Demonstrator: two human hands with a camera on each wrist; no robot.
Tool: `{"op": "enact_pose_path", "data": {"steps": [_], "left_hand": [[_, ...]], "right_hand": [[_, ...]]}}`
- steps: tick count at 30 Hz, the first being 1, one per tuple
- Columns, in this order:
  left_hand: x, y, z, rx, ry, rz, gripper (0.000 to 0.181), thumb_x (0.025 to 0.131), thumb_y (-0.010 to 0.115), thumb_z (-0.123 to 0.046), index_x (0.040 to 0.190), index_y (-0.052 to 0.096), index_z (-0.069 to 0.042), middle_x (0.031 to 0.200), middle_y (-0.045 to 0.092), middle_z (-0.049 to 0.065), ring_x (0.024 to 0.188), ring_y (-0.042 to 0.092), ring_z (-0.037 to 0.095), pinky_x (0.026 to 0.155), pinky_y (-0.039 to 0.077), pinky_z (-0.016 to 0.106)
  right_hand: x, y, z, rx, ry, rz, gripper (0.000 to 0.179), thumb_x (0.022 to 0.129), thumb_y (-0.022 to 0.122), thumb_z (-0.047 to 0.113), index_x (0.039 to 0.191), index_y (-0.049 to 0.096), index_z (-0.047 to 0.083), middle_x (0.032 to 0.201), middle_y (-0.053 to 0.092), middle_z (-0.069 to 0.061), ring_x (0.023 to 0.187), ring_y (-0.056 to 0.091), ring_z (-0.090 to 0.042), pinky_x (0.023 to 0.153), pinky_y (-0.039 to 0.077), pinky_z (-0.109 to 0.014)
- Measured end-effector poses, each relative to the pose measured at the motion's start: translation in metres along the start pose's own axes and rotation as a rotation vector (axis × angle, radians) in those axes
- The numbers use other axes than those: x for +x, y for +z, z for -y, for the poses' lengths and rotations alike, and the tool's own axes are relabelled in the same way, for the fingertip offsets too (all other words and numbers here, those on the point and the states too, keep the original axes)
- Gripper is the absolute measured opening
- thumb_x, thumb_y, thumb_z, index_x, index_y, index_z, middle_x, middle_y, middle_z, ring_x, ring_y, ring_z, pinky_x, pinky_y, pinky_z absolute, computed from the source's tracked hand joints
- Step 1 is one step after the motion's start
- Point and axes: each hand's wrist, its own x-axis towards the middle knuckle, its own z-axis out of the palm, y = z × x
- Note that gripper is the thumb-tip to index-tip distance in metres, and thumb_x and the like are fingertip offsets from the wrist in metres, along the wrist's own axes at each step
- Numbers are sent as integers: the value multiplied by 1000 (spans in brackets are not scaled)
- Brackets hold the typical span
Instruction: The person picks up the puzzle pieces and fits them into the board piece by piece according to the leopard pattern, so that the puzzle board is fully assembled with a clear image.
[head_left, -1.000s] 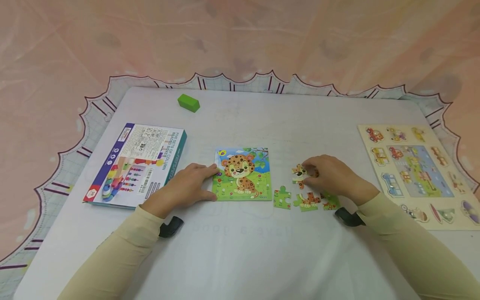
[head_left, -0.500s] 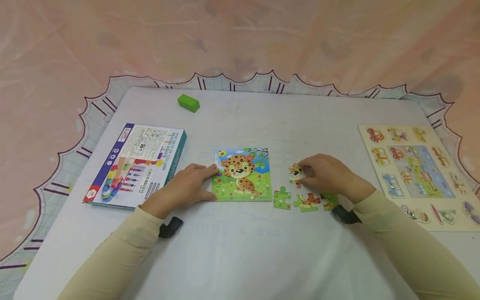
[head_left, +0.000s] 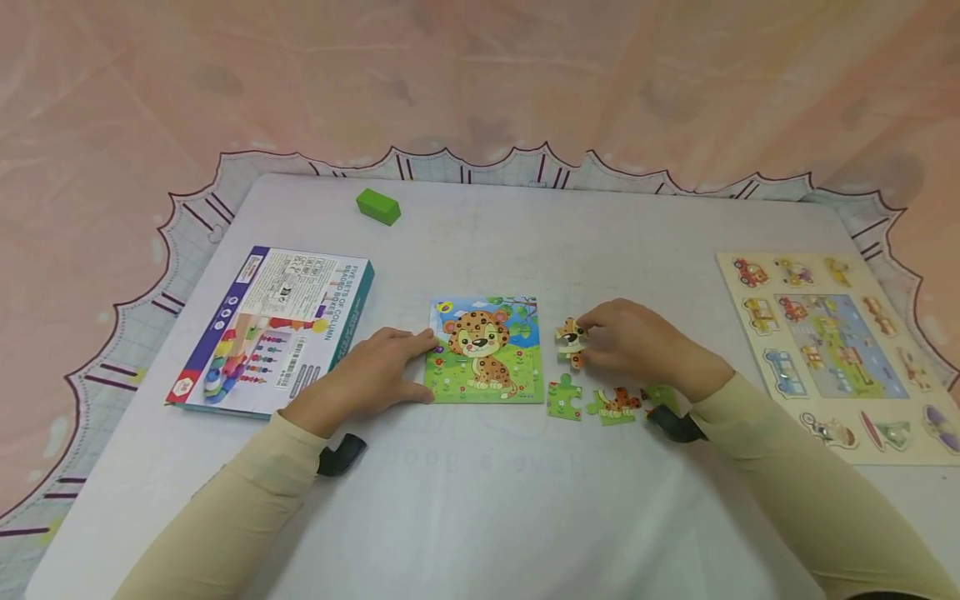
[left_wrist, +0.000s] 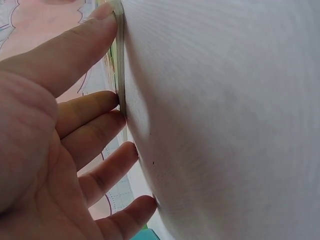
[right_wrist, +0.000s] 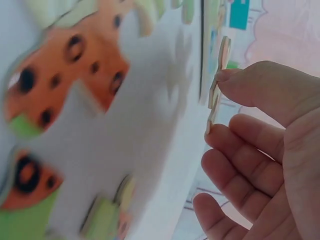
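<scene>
A square leopard puzzle board (head_left: 521, 379) lies mid-table. My left hand (head_left: 375, 371) rests at its left side, thumb at the near corner and index fingertip on the edge; in the left wrist view the board's thin rim (left_wrist: 120, 60) meets the thumb and fingertips. My right hand (head_left: 641, 346) pinches a puzzle piece (head_left: 568, 343) with part of a leopard face, just right of the board. The right wrist view shows this piece (right_wrist: 221, 60) edge-on, its fingers hiding part of it. Below lie loose pieces: a green one (head_left: 562, 398) and a spotted orange one (head_left: 619, 406).
To the left lies a bead toy box (head_left: 277, 333). A green block (head_left: 378, 207) is near the far edge. A wooden vehicle puzzle board (head_left: 847, 442) lies on the right. Another loose piece (head_left: 660, 396) is partly hidden by the right wrist's black camera (head_left: 675, 423).
My right hand has moved left, carrying the pinched puzzle piece close to the board's right side. My left hand and the board have stayed in place.
</scene>
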Motion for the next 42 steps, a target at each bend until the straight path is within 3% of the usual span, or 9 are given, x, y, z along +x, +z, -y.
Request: {"op": "enact_pose_path", "data": {"steps": [8,20,28,42], "left_hand": [[0,0,0,-6,-5,4,76,85,82,-30,150,48,-10,151,47,12,138,38,36,110,36,53],[-1,-1,0,-7,2,2,75,85,82,-30,149,49,-9,151,47,12,138,39,35,109,36,53],[0,-1,-1,-7,4,-1,75,84,82,-30,149,49,-9,149,49,13,138,39,35,109,37,53],[0,0,1,-7,3,1,76,84,82,-30,149,49,-9,150,48,13,138,39,35,109,37,52]], "right_hand": [[14,4,10,22,-43,12,36,88,72,13,119,68,-5,117,68,-16,116,57,-37,99,46,-51],[32,11,31,55,-20,70,39,90,71,20,122,68,-2,123,66,-14,123,53,-35,105,42,-48],[42,17,41,31,-73,66,40,90,73,21,122,68,-3,122,67,-13,122,55,-35,105,42,-45],[54,23,57,26,-41,107,42,93,71,25,127,66,2,126,66,-11,124,55,-30,104,44,-43]]}}
